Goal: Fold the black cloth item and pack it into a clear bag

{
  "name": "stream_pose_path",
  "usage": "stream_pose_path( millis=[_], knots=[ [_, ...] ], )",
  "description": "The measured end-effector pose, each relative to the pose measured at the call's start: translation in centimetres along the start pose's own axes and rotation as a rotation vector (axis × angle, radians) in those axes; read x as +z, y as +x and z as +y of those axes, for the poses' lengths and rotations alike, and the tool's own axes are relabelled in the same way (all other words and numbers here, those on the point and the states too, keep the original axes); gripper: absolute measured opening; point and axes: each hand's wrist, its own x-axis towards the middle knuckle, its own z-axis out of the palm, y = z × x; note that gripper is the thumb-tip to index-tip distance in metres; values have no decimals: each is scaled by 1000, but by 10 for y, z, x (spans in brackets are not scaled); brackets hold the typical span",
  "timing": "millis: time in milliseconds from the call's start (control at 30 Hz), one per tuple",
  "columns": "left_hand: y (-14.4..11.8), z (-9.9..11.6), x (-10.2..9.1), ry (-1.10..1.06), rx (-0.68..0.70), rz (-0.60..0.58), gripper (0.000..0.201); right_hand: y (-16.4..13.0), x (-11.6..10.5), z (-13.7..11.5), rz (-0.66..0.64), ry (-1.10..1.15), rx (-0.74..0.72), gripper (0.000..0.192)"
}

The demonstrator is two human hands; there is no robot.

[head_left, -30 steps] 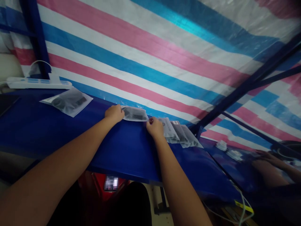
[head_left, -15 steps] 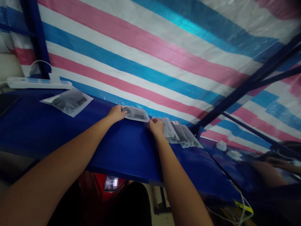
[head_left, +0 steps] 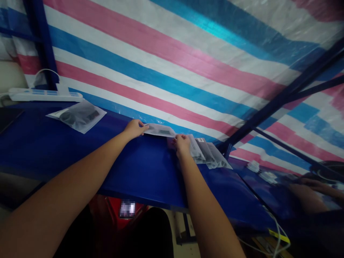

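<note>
A frosted plastic bag (head_left: 160, 130) with something dark inside is stretched between my two hands, close to the striped sheet at the table's back edge. My left hand (head_left: 135, 129) pinches its left end between thumb and fingers. At the other end, the fingers of my right hand (head_left: 182, 144) are closed on the bag's right corner. Directly right of that hand lies a row of overlapping frosted bags (head_left: 205, 150), partly hidden behind my fingers. Another frosted bag (head_left: 79, 116) with a dark item in it lies flat at the left.
The blue table (head_left: 145, 168) runs across under my arms. A white power strip (head_left: 44, 95) sits at its back left. Blue metal posts (head_left: 268, 104) frame the striped sheet. At the far right are another person's hands (head_left: 311, 193) and small white stacks (head_left: 267, 176).
The bag between my hands has shifted slightly right and tilted, so its face looks narrower. My right hand has moved a little to the right with it.
</note>
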Motion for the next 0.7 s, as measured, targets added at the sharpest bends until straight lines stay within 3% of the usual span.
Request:
stream_pose_path(
  millis=[400, 700],
  knots=[
    [-7, 13, -2, -233, -97, -46, 22, -3, 0, -4, -9, 96, 52, 7],
    [-9, 16, -1, -352, -111, -63, 24, -6, 2, -5, -85, 146, 31, 7]
  ],
)
